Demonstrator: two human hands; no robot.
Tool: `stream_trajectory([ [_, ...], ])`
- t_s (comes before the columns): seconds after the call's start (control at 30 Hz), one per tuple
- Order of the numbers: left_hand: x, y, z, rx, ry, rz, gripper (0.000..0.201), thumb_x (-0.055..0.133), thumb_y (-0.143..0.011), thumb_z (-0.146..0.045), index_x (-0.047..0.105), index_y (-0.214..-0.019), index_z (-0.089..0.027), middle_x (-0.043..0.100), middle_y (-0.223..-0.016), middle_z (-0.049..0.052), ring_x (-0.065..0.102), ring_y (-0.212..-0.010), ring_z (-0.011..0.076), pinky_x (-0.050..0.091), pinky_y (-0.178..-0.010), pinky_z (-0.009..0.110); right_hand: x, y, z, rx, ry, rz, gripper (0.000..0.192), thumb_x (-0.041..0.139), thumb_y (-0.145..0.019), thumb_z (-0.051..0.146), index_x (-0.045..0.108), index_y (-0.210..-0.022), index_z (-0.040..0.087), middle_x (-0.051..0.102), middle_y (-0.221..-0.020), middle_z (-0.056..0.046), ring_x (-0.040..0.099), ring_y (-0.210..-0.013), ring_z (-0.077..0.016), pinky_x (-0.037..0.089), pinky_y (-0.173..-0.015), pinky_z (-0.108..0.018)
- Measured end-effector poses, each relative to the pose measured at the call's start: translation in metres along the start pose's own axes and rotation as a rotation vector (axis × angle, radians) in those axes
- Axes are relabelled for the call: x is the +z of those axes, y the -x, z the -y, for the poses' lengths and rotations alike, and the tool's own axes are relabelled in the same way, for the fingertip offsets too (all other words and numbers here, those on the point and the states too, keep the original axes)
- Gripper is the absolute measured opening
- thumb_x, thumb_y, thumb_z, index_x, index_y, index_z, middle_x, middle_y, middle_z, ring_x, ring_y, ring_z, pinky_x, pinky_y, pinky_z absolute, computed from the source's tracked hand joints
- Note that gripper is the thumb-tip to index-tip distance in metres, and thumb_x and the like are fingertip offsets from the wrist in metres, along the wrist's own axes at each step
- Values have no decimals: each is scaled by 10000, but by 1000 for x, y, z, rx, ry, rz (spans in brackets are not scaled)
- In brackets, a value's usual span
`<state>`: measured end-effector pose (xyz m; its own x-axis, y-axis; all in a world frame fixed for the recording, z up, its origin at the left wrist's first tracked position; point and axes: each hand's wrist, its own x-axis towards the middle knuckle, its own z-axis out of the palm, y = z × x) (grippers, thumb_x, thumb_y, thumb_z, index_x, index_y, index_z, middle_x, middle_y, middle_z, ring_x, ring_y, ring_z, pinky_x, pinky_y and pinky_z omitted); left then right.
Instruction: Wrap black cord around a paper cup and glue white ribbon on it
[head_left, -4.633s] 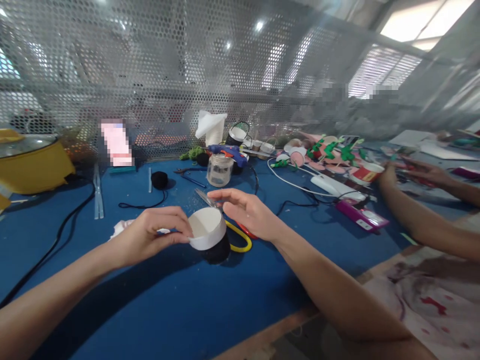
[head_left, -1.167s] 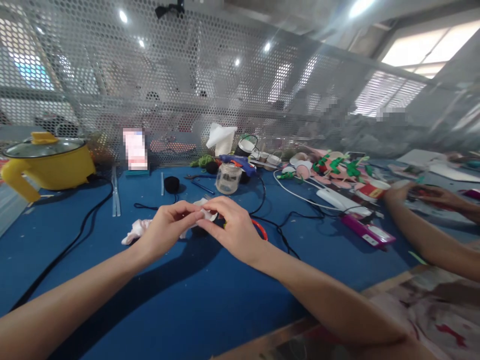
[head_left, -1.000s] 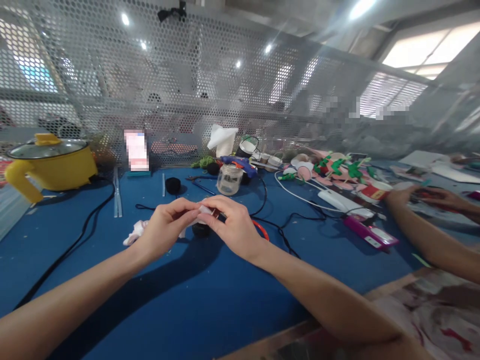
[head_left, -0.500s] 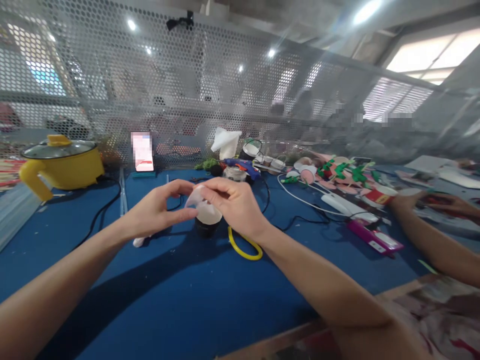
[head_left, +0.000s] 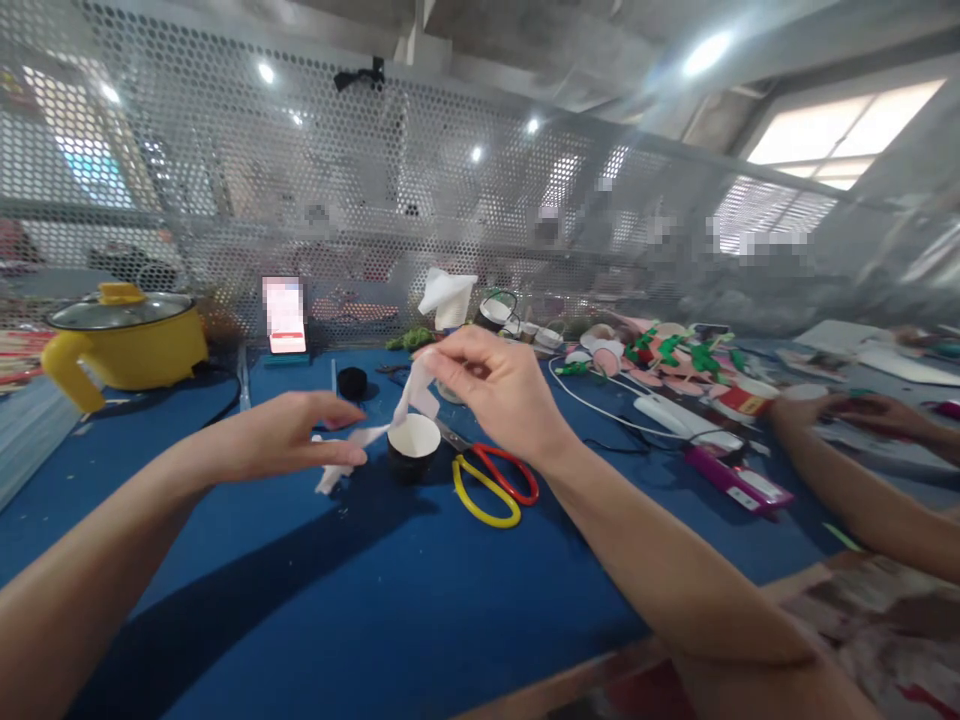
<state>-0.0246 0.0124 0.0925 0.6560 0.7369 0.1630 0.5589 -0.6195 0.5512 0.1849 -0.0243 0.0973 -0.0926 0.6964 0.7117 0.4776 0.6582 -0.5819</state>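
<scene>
A thin white paper strip (head_left: 409, 400) is pinched at its upper end by the fingertips of the right hand (head_left: 501, 392) and at its lower end by the left hand (head_left: 289, 445), so that it is stretched slantwise between them. Directly beneath it, between both hands, a small white-lined round cup with a black base (head_left: 412, 447) is shown open; no contents can be made out. Red-and-yellow-handled scissors (head_left: 491, 480) lie just right of the cup, below the right hand. No legible writing is seen.
</scene>
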Motion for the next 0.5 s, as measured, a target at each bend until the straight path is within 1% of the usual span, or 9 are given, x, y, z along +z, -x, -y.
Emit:
stream_trajectory([
  [0.03,-1,2,-6,13,-15,-86,478,678,-594,-423,606,-983,-156,664,-954,85,604,-870,237,470,-744,316,1,5,3,-32,17,55,117,557,-783,191,669,-781,157,620,-753,-26,559,-683,-117,451,-606,-240],
  [0.07,0,4,-12,31,36,-138,511,666,-618,-411,567,-1052,-159,629,-1054,97,566,-969,249,446,-818,335,2,9,6,-59,26,109,119,554,-785,178,670,-782,153,614,-745,-26,558,-682,-113,449,-615,-238],
  [0.1,3,6,-18,63,145,-156,507,649,-646,-394,538,-1084,-164,598,-1115,99,535,-1027,244,428,-858,332,4,14,9,-87,26,152,120,552,-785,166,671,-783,148,610,-735,-26,558,-679,-109,448,-626,-237],
  [0.13,8,6,-24,107,274,-157,491,648,-646,-384,535,-1068,-160,594,-1115,97,543,-1011,234,442,-838,313,6,17,11,-111,20,185,120,552,-784,156,671,-783,143,607,-726,-25,558,-678,-106,448,-638,-237],
  [0.17,13,7,-29,116,366,-134,462,652,-644,-372,541,-1037,-157,611,-1070,89,565,-960,219,462,-791,291,8,20,12,-126,12,207,118,553,-782,148,671,-784,138,607,-721,-24,559,-678,-104,448,-647,-236],
  [0.23,23,6,-35,50,458,-64,288,585,-713,-349,577,-915,-144,651,-866,54,597,-770,167,478,-658,246,11,24,13,-101,-20,224,110,556,-778,151,663,-800,132,616,-731,-24,562,-678,-101,450,-640,-231],
  [0.33,31,2,-34,-45,480,-49,208,535,-737,-328,604,-712,-134,600,-599,-4,531,-537,100,410,-495,187,9,24,9,80,-122,230,145,581,-760,208,626,-872,128,619,-716,-14,561,-629,-97,457,-588,-227],
  [0.43,27,0,-32,-75,446,-101,191,551,-713,-308,617,-654,-138,581,-544,-17,498,-492,87,376,-456,174,-2,23,2,215,-200,233,218,570,-764,252,580,-942,128,615,-725,-16,568,-611,-101,466,-575,-237],
  [0.5,16,2,-31,-71,416,-138,173,559,-704,-301,632,-677,-146,611,-575,-10,524,-524,99,400,-479,174,-13,26,-5,242,-91,195,218,544,-782,266,573,-947,126,624,-781,-40,583,-672,-119,469,-628,-258],
])
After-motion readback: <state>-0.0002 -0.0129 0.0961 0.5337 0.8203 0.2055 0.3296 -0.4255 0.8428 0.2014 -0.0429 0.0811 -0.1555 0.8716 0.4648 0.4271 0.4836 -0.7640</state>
